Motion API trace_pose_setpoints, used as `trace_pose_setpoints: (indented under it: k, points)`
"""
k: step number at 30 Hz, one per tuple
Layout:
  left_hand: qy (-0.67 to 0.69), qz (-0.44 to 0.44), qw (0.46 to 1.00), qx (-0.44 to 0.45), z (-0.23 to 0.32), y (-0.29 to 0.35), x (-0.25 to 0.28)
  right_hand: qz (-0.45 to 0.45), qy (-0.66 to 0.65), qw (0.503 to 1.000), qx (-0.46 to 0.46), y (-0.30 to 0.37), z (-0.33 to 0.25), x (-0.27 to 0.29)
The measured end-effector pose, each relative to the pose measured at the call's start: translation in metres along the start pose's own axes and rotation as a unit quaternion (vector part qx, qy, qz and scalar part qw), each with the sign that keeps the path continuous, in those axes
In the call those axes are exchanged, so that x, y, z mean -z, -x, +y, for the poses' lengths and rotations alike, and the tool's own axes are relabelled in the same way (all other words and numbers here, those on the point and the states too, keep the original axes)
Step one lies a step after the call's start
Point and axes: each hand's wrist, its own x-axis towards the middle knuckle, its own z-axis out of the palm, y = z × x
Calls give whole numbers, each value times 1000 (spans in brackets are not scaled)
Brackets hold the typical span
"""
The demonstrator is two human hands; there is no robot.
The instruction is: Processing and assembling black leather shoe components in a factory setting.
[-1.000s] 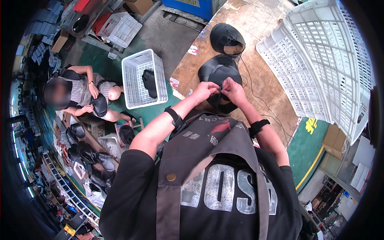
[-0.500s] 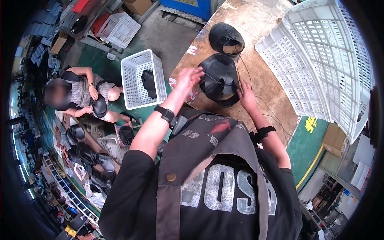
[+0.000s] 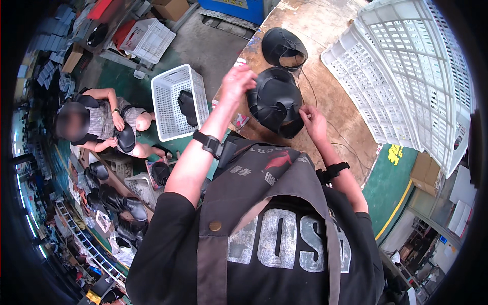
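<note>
Much of the floor (image 3: 384,188) around me is green, and over it spreads my worn wooden tabletop (image 3: 340,109). White latticed crates (image 3: 401,76) rise at its right side. To my left a seated person (image 3: 104,111) has both hands at a dark piece (image 3: 126,140); between us a white basket (image 3: 161,114) holds another black piece (image 3: 187,108). On the wood, right in front of me, lies the near black moulded piece (image 3: 272,96), just beside the far one (image 3: 274,46), which shows an opening.

My left hand (image 3: 239,82) is at the near piece's upper left edge, its fingers bent; I can't tell whether they pinch anything. My right hand (image 3: 315,123) is at the opposite edge, thumb and forefinger close together with their tips against the rim; whether they are clamped on it I cannot tell. Smallest of all, a thin dark cord (image 3: 315,93) trails across the wood.
</note>
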Motion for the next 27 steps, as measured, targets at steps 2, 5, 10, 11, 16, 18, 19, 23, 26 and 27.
trace_pose_setpoints:
  k: [2, 5, 10, 11, 16, 18, 19, 23, 26, 27]
  points:
    - [-49, -82, 994, 47, -12, 2, -16, 2, -29, 999, -14, -2, -3, -2]
    - [-53, -85, 994, 38, -13, 6, -33, 28, -15, 999, 27, -1, -12, -6]
    - [46, -70, 996, 28, 23, 4, -14, 63, 72, 987, 130, -1, -6, -12]
    - [63, -66, 996, 2, 35, 2, -8, 66, 54, 989, 120, -1, -3, -11]
    - [126, -5, 990, -55, 80, 0, 40, 97, 67, 991, 66, -4, 18, -14]
    - [94, 28, 994, -44, 89, 6, 51, 105, 52, 992, 35, -9, 24, -12]
    - [82, 39, 995, -39, 89, 10, 59, 100, 54, 993, 32, -11, 22, -11]
    - [88, 65, 993, -38, 85, 22, 74, 103, 58, 992, 38, -16, 34, -12]
    - [137, 96, 984, -59, 76, 22, 84, 100, 16, 995, 17, -19, 41, -17]
    - [151, 110, 980, -63, 75, 22, 85, 99, -21, 995, -5, -18, 38, -14]
